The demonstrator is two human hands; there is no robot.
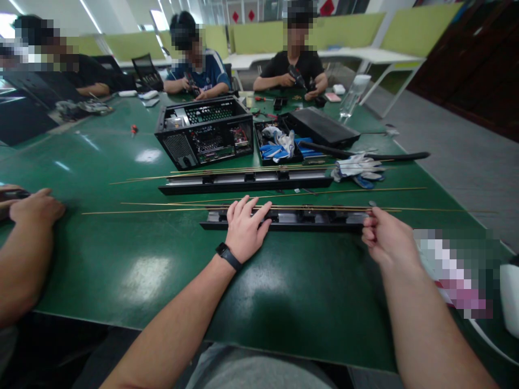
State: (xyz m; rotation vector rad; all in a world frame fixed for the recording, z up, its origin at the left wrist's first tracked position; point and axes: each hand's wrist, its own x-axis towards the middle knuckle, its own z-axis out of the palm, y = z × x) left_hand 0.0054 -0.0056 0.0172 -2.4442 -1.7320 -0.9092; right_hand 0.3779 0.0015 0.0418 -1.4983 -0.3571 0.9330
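Black rail end beneath right hand

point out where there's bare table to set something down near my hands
Widest bare green table lies between the near black rail and the front edge, between your left hand and right hand. Another patch sits left of your left forearm, up to the neighbour's arm. Beyond the rail it is crowded: brass rods, second rail, open computer case, gloves.

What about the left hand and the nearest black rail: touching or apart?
Touching. The head view shows the left hand lying flat, fingers resting across the nearest black rail, no gap.
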